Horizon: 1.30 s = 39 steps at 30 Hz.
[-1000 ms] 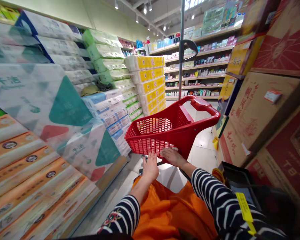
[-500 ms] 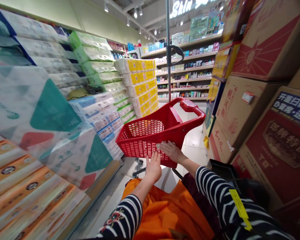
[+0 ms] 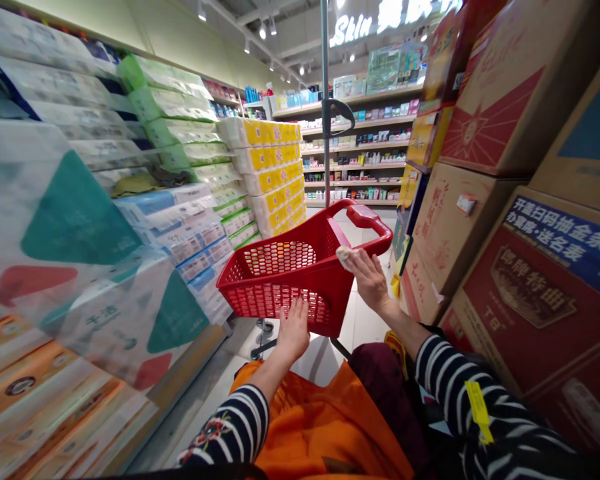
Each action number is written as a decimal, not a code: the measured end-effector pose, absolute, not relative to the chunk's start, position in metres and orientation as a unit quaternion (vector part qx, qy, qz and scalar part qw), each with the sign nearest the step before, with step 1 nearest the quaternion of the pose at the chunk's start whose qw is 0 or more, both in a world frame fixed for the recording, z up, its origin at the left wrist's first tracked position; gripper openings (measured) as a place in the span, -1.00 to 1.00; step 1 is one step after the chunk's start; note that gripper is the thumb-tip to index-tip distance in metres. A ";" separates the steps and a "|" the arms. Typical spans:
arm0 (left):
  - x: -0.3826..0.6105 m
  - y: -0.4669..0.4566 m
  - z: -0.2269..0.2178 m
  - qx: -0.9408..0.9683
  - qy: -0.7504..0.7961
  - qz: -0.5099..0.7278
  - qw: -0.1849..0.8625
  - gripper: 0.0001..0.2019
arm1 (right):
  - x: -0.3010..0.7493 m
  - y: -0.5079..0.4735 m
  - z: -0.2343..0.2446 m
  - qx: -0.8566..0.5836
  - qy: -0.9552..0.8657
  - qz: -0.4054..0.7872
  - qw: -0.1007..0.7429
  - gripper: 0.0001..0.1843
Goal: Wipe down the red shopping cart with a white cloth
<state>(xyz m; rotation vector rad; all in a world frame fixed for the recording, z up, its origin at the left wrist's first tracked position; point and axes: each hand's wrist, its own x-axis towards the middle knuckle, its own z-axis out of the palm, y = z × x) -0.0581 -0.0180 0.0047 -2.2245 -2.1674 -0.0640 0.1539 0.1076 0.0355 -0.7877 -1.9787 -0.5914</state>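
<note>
A red plastic shopping cart (image 3: 330, 290) with a perforated basket stands in front of me, its handle toward the right. My left hand (image 3: 295, 331) lies against the lower side of the basket, fingers stretched out and nothing held. Under the fingertips of my right hand (image 3: 372, 280) is a crumpled off-white cloth (image 3: 345, 257), pressed to the cart's upper side below the handle. Part of the cloth is hidden by the fingers. An orange apron (image 3: 325, 427) covers my lap.
Stacked tissue packs (image 3: 95, 287) line the left side, with yellow-and-white packs (image 3: 265, 170) farther back. Cardboard boxes (image 3: 485, 230) are piled on the right. A grey pole (image 3: 326, 160) rises behind the cart, before stocked shelves (image 3: 365, 143).
My right hand has moved with the cloth from the basket's perforated side up and right, toward the handle. My left hand stays on the basket. The view has shifted slightly right.
</note>
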 end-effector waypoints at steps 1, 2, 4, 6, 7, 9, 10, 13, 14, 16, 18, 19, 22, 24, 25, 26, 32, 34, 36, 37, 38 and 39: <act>-0.059 -0.020 0.003 -0.718 -0.696 -0.020 0.018 -0.36 | 0.152 0.104 0.021 -0.300 -0.821 -0.238 0.423 -0.54; -0.060 -0.022 0.001 -0.719 -0.694 -0.020 0.018 -0.36 | 0.148 0.098 0.003 -0.276 -0.845 -0.236 0.393 -0.54; -0.064 -0.028 -0.005 -0.719 -0.695 -0.020 0.021 -0.37 | 0.137 0.088 -0.031 -0.223 -0.877 -0.241 0.350 -0.57; -0.071 -0.031 -0.010 -0.714 -0.699 -0.018 0.025 -0.37 | 0.123 0.082 -0.050 -0.180 -0.896 -0.242 0.325 -0.59; -0.075 -0.032 -0.012 -0.710 -0.703 -0.016 0.029 -0.37 | 0.116 0.081 -0.050 -0.169 -0.901 -0.238 0.320 -0.59; -0.083 -0.030 -0.014 -0.696 -0.716 -0.013 0.038 -0.35 | 0.099 0.084 -0.034 -0.178 -0.901 -0.224 0.325 -0.57; -0.086 -0.029 -0.014 -0.687 -0.725 -0.013 0.044 -0.34 | 0.090 0.087 -0.021 -0.190 -0.896 -0.217 0.338 -0.55; -0.094 -0.023 -0.011 -0.656 -0.752 -0.023 0.058 -0.29 | 0.065 0.100 0.013 -0.210 -0.877 -0.210 0.377 -0.52; -0.096 -0.022 -0.010 -0.650 -0.757 -0.026 0.060 -0.29 | 0.058 0.103 0.018 -0.207 -0.877 -0.211 0.379 -0.52; -0.097 -0.023 -0.008 -0.646 -0.760 -0.030 0.063 -0.28 | 0.049 0.103 0.011 -0.194 -0.889 -0.207 0.359 -0.51; -0.098 -0.025 -0.007 -0.649 -0.757 -0.030 0.066 -0.29 | 0.045 0.098 -0.011 -0.190 -0.910 -0.191 0.316 -0.48; -0.099 -0.026 -0.006 -0.651 -0.755 -0.029 0.067 -0.29 | 0.046 0.093 -0.026 -0.193 -0.919 -0.179 0.293 -0.47; -0.102 -0.028 -0.002 -0.657 -0.751 -0.020 0.066 -0.30 | 0.048 0.080 -0.060 -0.190 -0.941 -0.149 0.236 -0.49; -0.106 -0.026 0.003 -0.656 -0.752 -0.013 0.063 -0.29 | 0.046 0.077 -0.063 -0.169 -0.949 -0.143 0.223 -0.53; -0.108 -0.024 0.006 -0.654 -0.754 -0.010 0.061 -0.29 | 0.043 0.077 -0.057 -0.161 -0.949 -0.145 0.227 -0.53; -0.112 -0.022 0.010 -0.649 -0.758 -0.007 0.061 -0.29 | 0.038 0.079 -0.047 -0.158 -0.946 -0.151 0.239 -0.53; -0.135 -0.013 0.021 -0.623 -0.778 -0.013 0.085 -0.33 | -0.002 0.099 0.017 -0.183 -0.913 -0.186 0.313 -0.47; -0.141 -0.016 0.018 -0.624 -0.776 -0.014 0.089 -0.32 | -0.007 0.100 0.003 -0.168 -0.925 -0.177 0.291 -0.46; -0.147 -0.021 0.014 -0.630 -0.771 -0.010 0.086 -0.30 | -0.007 0.095 -0.027 -0.151 -0.941 -0.164 0.254 -0.45; -0.149 -0.023 0.012 -0.633 -0.769 -0.008 0.084 -0.29 | -0.006 0.092 -0.042 -0.146 -0.948 -0.158 0.236 -0.46; -0.152 -0.026 0.011 -0.635 -0.768 -0.006 0.082 -0.28 | -0.005 0.089 -0.056 -0.142 -0.952 -0.154 0.221 -0.47; -0.154 -0.028 0.010 -0.635 -0.769 -0.003 0.079 -0.28 | -0.004 0.086 -0.066 -0.139 -0.956 -0.151 0.211 -0.49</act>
